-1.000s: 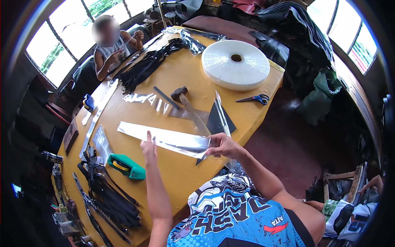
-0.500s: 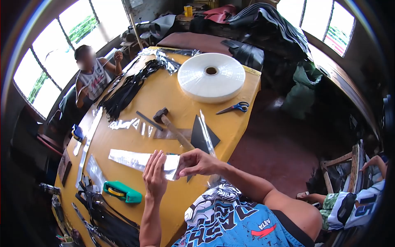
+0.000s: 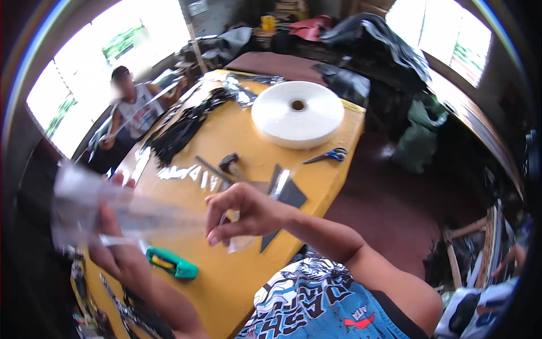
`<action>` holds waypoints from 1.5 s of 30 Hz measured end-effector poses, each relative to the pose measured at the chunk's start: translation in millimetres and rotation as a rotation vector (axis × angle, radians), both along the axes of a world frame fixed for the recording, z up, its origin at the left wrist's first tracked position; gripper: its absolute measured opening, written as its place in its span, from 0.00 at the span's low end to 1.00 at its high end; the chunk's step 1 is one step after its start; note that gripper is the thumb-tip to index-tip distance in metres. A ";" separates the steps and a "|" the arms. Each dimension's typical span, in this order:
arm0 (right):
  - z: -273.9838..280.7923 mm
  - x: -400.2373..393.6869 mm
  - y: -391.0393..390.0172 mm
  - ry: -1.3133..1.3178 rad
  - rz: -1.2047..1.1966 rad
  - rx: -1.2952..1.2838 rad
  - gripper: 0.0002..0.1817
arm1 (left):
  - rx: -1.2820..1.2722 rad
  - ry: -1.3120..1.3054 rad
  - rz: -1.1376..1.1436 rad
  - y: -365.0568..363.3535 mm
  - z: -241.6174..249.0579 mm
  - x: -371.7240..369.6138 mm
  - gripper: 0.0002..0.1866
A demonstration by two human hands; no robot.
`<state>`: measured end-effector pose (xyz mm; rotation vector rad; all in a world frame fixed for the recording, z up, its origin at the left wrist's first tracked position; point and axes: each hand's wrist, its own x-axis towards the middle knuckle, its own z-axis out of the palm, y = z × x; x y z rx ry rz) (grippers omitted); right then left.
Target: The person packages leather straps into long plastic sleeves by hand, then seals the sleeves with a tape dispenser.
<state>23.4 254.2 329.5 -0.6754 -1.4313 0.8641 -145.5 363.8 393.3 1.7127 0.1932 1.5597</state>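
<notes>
A clear plastic strip (image 3: 155, 213) stretches above the table's left side, its far end blurred by motion. My right hand (image 3: 245, 212) pinches its near end between thumb and curled fingers, and a short piece hangs below them. Toward the strip's wide end, my left hand (image 3: 110, 234) is closed around the plastic, its fingers partly hidden and smeared. Beneath my hands lies a green tape dispenser (image 3: 172, 263). Past my right hand are a hammer (image 3: 230, 164), its handle mostly covered by that hand, and a dark triangular sheet (image 3: 291, 195).
A big white roll of plastic (image 3: 297, 116) lies on the yellow table (image 3: 237, 133), with scissors (image 3: 327, 155) near the right edge. Black strips (image 3: 183, 124) are heaped at the far left. A co-worker (image 3: 138, 107) sits beyond them holding a strip. Another person (image 3: 485, 305) is at lower right.
My left hand has swung left and up, carrying the strip's far end with it. My right hand has shifted slightly left and still pinches the near end. The view has tilted slightly.
</notes>
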 end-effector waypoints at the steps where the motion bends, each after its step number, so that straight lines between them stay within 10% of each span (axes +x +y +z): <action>1: -2.7 -1.0 7.5 -0.024 -0.012 0.012 0.06 | -0.069 0.016 -0.039 0.3 13.2 -2.9 0.22; 6: -25.0 -6.2 35.5 -0.091 -0.062 -0.170 0.07 | -0.128 0.302 0.383 63.9 8.1 -31.3 0.21; 8: -42.0 -8.8 45.3 -0.057 -0.067 -0.259 0.08 | -0.209 0.028 -0.178 48.8 29.8 -0.1 0.20; 18: -126.1 -5.7 75.3 0.062 -0.081 -0.535 0.11 | -0.518 -0.201 -0.474 61.5 -73.1 21.9 0.41; 24: -150.8 3.7 72.2 0.023 -0.140 -0.626 0.13 | -0.381 0.269 -0.152 34.5 -174.3 29.9 0.16; 31: -192.2 10.0 43.2 -0.113 -0.233 -0.523 0.37 | -0.404 0.249 -0.078 36.4 -182.2 23.7 0.17; 36: -196.2 56.0 -44.4 -1.260 -0.638 -0.523 0.18 | -0.550 0.137 -0.131 39.9 -194.8 17.9 0.19; 41: -178.9 165.7 -105.2 -1.258 -1.779 -0.350 0.03 | -0.543 0.179 -0.093 31.2 -197.3 10.9 0.21; 45: -131.2 244.5 -133.1 -0.910 -2.250 -0.433 0.14 | -0.509 0.142 -0.064 15.1 -185.4 14.9 0.20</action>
